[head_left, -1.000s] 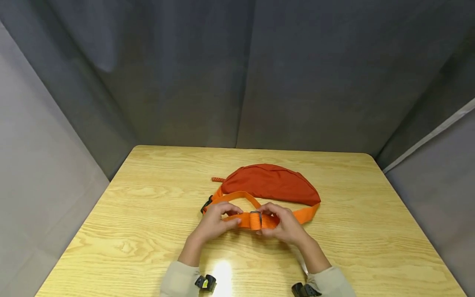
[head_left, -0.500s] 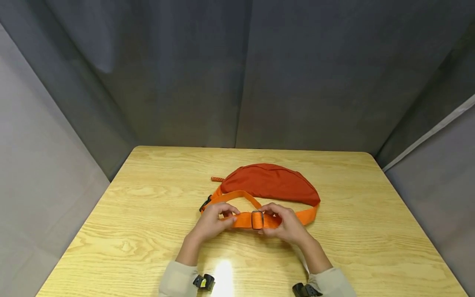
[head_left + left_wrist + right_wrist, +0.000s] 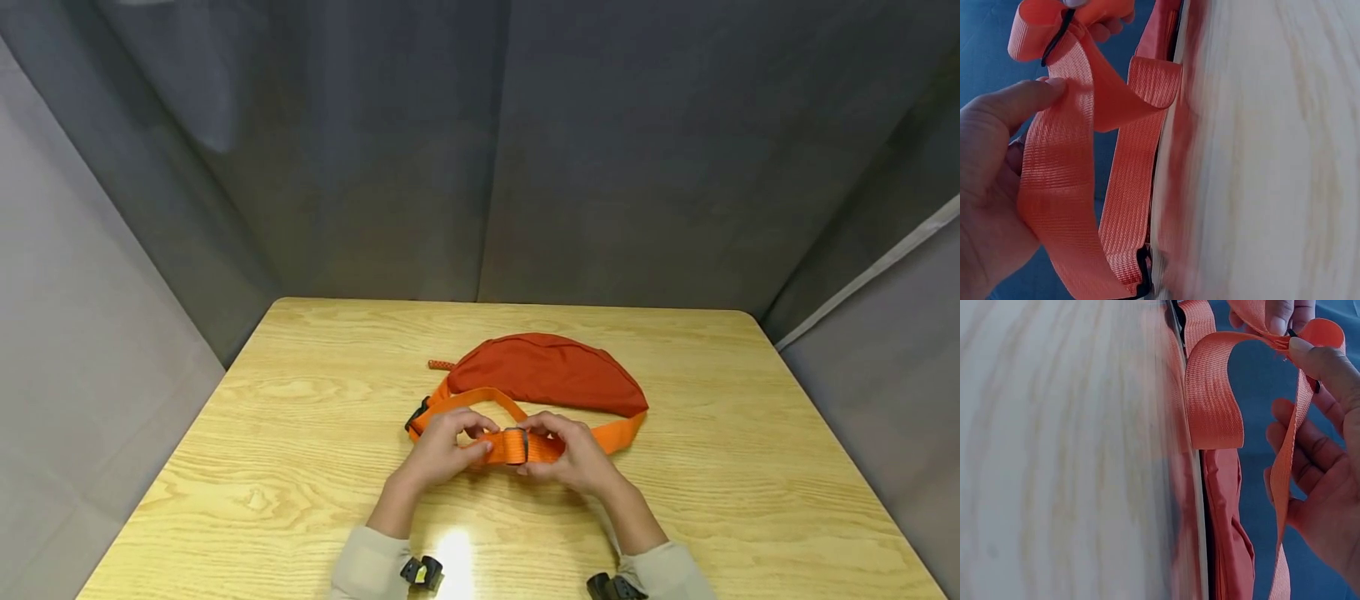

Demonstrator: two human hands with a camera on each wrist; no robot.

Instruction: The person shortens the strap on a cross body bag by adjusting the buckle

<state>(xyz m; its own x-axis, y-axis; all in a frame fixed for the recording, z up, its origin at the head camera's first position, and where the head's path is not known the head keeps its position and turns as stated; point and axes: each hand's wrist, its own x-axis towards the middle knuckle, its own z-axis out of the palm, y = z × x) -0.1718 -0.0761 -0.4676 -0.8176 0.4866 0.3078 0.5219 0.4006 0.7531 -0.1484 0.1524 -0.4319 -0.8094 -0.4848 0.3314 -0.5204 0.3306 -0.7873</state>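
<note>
Hiding part of orange strap [image 3: 515, 448]: left hand [image 3: 442, 450]; dark curtain [image 3: 390, 167] behind table [image 3: 300, 450]

There is one red waist bag [image 3: 550, 372], and on it there are one orange webbing belt [image 3: 617, 435], one patterned zipper pull [image 3: 441, 365], one black buckle [image 3: 417, 414] and one dark strap slider [image 3: 526, 447]. There are two hands, one left hand [image 3: 441, 454] and one right hand [image 3: 579, 454], two beige sleeves [image 3: 369, 567], two black wrist devices [image 3: 431, 572] and one wooden counter [image 3: 285, 467].
</note>
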